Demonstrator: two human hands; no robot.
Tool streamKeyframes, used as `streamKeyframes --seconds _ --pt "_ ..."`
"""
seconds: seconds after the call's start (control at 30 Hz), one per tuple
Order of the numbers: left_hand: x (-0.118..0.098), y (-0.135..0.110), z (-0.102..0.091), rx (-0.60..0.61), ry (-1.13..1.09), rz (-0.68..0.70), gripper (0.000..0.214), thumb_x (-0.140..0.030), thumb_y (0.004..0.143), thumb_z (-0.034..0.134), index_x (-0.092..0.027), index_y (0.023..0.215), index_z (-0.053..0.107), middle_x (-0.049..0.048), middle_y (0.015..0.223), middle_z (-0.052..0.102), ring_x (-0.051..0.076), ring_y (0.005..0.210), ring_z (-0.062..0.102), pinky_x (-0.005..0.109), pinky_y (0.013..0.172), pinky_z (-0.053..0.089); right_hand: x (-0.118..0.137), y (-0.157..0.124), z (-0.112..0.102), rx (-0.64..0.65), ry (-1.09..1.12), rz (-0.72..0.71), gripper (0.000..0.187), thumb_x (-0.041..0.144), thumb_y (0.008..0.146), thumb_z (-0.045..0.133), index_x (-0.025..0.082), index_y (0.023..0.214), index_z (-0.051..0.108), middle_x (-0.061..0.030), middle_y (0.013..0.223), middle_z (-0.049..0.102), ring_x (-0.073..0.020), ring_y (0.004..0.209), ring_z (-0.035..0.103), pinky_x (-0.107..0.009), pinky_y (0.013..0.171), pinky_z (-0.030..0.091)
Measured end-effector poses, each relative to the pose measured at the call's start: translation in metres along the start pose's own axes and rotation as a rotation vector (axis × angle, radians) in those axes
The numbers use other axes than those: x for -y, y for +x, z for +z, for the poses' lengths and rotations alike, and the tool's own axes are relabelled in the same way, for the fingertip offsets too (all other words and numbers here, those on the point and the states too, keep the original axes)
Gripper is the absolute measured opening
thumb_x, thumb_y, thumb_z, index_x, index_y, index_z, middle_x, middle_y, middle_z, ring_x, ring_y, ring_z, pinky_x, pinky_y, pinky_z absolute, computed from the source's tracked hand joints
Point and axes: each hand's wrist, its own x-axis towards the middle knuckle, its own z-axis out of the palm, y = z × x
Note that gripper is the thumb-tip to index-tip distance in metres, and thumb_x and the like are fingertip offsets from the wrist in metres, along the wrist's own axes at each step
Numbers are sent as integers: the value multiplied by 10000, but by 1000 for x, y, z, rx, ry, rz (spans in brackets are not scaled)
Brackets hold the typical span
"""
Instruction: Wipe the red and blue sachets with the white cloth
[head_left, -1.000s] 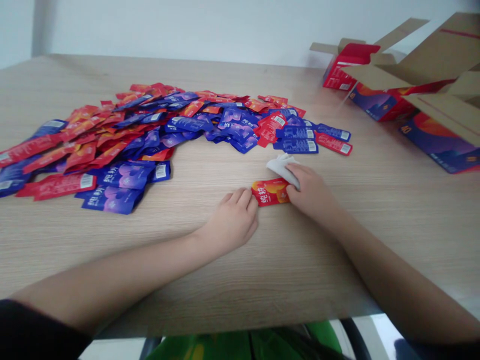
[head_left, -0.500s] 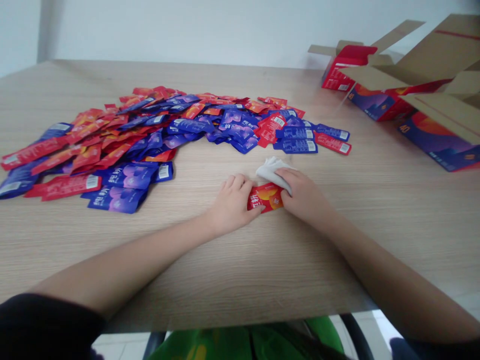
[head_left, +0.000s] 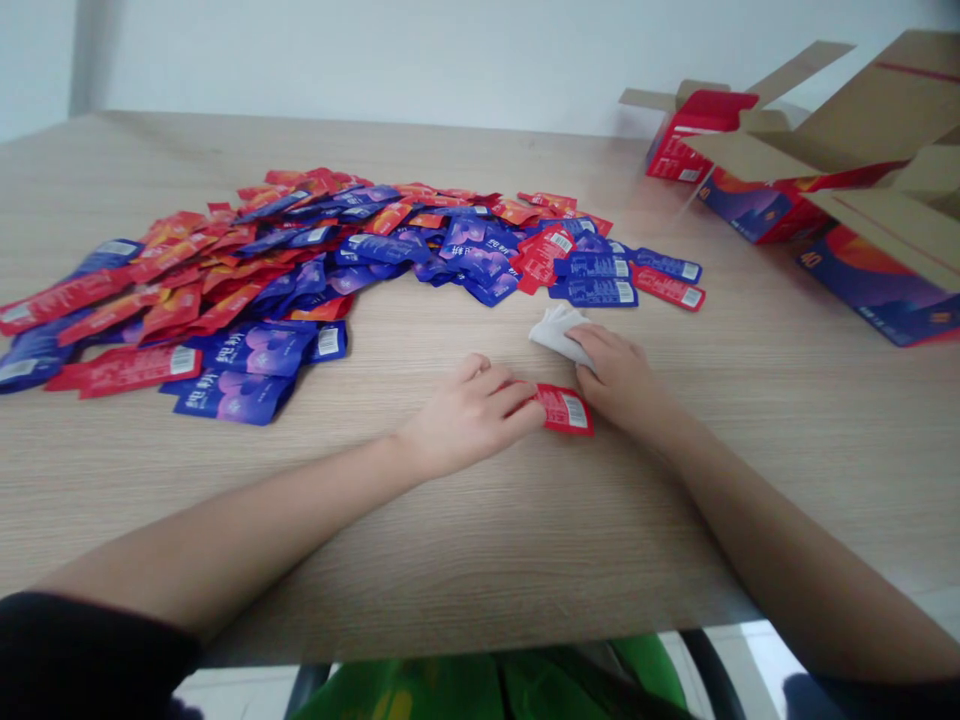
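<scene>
A red sachet (head_left: 568,410) lies in front of me, its barcode side facing up. My left hand (head_left: 484,415) is closed on the sachet's left end, the fingertips covering that part. My right hand (head_left: 619,375) pinches a folded white cloth (head_left: 559,331), which sticks out to the left above the sachet. The right hand is just beyond the sachet's right end; whether they touch I cannot tell. Farther back spreads a large heap of red and purple-blue sachets (head_left: 300,250), several with barcodes showing.
At the right stand open cardboard boxes: a small red box (head_left: 690,140) at the back and larger blue and red boxes (head_left: 877,275) nearer, flaps spread. The wooden table (head_left: 450,560) ends at its front edge near my lap. A wall rises behind it.
The red sachet has been turned over, from its orange-pictured front to its barcode side. My right hand has shifted slightly right with the cloth; my left hand has moved a little right.
</scene>
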Motion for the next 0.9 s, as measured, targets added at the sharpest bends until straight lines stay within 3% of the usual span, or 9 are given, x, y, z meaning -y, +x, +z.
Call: streamKeyframes --seconds 0.23,0.3,0.43,0.53,0.63,0.73,0.83,0.9 --pt "-31 -1 4 159 18 -44 268 -138 968 455 -112 1190 603 143 1265 643 239 1138 609 369 951 458 2 -1 -1 28 -81 -6 518 175 823 446 133 1335 509 -150 1425 496 -327 1279 468 -531 1015 414" --pt "-39 -4 5 173 12 -38 340 -248 971 497 -76 1254 575 179 1337 592 269 1212 571 396 1013 428 0 -1 0 22 -77 -17 528 163 810 456 122 1334 511 -158 1423 495 -325 1282 464 -516 1027 412" --pt "-50 -9 5 237 -59 -111 800 -621 910 458 15 1395 433 252 1492 389 359 1364 408 467 1084 363 -3 0 2 -4 -33 -38 575 99 752 478 93 1325 523 -186 1422 492 -331 1295 460 -517 1039 416" --pt "-53 -11 6 279 -103 -163 759 -590 954 372 -30 1466 345 196 1556 297 334 1421 322 466 1129 304 -9 2 -4 5 83 -50 611 46 691 464 91 1293 562 -182 1396 531 -322 1287 486 -510 1057 408" --pt "-53 -11 6 301 -104 -199 654 -501 997 321 -66 1484 321 152 1573 277 293 1432 311 469 1140 288 -16 7 -20 -57 327 105 557 65 660 476 158 1181 649 -114 1228 668 -317 1156 594 -504 1017 442" --pt "-53 -9 6 313 -105 -225 632 -483 1006 301 -68 1482 328 140 1567 294 285 1425 326 482 1135 300 -17 10 -41 -113 847 400 493 116 617 542 204 1087 663 -62 1059 728 -296 952 677 -466 835 548" --pt "-53 -6 4 322 -94 -308 638 -482 999 323 -59 1477 340 149 1562 305 309 1424 326 482 1129 317 -3 8 -51 -53 1366 578 457 143 581 598 206 1030 648 -49 1012 736 -243 809 692 -384 685 580" --pt "-53 -5 2 326 -74 -372 643 -477 992 345 -43 1466 356 174 1551 319 324 1422 328 487 1121 329 13 5 -44 45 1509 648 422 145 557 617 199 974 649 -46 936 745 -225 726 683 -350 612 571"
